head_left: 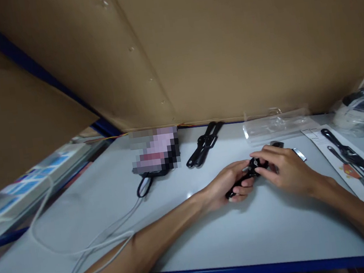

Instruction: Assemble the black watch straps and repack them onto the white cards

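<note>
Both my hands meet over the middle of the pale table [215, 235]. My left hand [229, 186] is closed round the lower end of a small black strap-like part [250, 171]. My right hand [285, 167] curls over the part's upper end, fingers pinched on it. A small silver piece [300, 154] and a dark piece [277, 144] lie just behind my right hand. What exactly the fingers press on is hidden.
A pair of black straps [205, 144] lies at the back centre, beside a blurred pink object [155, 151] with a white cable [82, 248]. Clear plastic bags [274, 125] sit at the back right. A printed card [356, 162] carries black and silver straps. Cardboard walls rise behind.
</note>
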Tool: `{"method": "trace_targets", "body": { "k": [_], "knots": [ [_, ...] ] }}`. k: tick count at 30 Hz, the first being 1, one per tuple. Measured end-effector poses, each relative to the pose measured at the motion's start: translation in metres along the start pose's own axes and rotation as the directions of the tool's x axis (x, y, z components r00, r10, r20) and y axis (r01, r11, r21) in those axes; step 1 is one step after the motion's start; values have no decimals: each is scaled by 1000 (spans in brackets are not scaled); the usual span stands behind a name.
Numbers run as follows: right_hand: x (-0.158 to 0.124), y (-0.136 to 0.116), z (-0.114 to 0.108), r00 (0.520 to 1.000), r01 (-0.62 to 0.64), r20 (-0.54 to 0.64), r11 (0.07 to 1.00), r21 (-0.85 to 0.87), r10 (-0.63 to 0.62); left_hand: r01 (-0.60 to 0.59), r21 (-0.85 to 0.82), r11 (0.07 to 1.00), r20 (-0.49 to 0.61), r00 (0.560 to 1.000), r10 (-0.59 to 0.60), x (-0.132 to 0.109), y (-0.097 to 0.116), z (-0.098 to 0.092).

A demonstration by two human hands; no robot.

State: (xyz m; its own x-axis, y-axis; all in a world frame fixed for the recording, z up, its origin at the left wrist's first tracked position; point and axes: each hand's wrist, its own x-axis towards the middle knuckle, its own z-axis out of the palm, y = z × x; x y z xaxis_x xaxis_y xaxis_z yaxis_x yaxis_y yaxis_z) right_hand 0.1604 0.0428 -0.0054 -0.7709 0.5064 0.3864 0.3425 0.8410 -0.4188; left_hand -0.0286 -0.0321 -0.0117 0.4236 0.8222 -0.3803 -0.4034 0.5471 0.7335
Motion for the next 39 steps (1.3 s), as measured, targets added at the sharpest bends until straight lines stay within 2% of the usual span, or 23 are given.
{"method": "trace_targets", "body": {
  "k": [6,12,20,24,28,35,39],
  "knots": [
    [3,0,-1,998,-63,1,995,75,63,-9,21,1000,-14,1000,9,1,-1,1],
    [5,0,-6,1000,13,27,997,70,-15,-30,71,997,-31,999,33,2,-3,2],
    [6,-1,-2,999,48,-24,997,-53,-49,-52,240,969,-32,998,62,-2,-4,8],
    [15,-7,-9,997,43,75,992,-119,-34,-34,246,969,-62,997,50,-1,-5,6],
    [21,-11,-15,989,68,134,995,-77,-57,-39,230,972,-85,995,60,0,-6,5],
    [12,-8,-3,990,139,53,978,-156,-132,-48,198,979,-63,996,61,-1,-4,8],
    [11,-8,1,995,103,36,978,-184,-98,-11,188,982,-61,998,23,0,-5,6]
  ]
}}
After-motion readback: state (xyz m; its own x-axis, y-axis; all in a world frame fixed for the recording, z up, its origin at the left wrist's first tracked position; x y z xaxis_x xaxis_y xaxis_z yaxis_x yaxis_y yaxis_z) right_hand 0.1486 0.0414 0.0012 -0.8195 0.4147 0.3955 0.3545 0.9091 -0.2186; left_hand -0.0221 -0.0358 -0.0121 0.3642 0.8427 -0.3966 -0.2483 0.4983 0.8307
